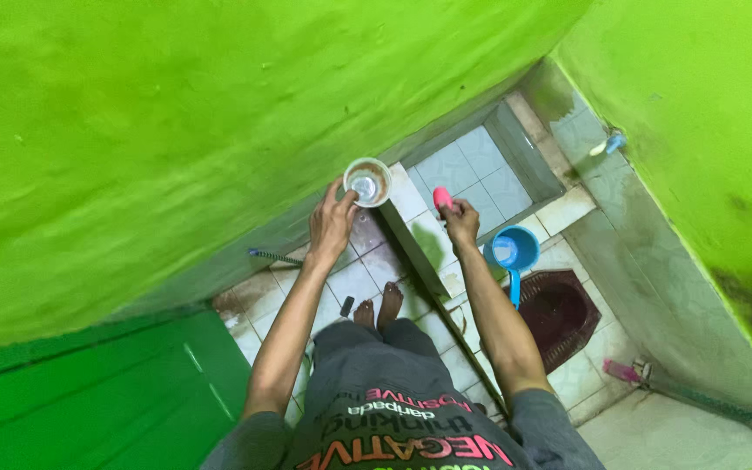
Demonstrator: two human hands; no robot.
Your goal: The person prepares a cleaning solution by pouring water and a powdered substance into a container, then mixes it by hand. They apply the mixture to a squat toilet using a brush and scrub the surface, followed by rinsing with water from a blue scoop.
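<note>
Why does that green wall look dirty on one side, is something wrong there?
Yes. The green wall on the right has dark blotchy stains, like damp or mould, above the dark red squat toilet. The grey ledge below it looks grimy too. The left hand holds a clear cup and the right hand a pink object; neither spills.

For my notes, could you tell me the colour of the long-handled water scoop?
Blue, clearest in the head view: water scoop.

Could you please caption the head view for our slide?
Left hand holds a clear cup, right hand a pink object.
</note>
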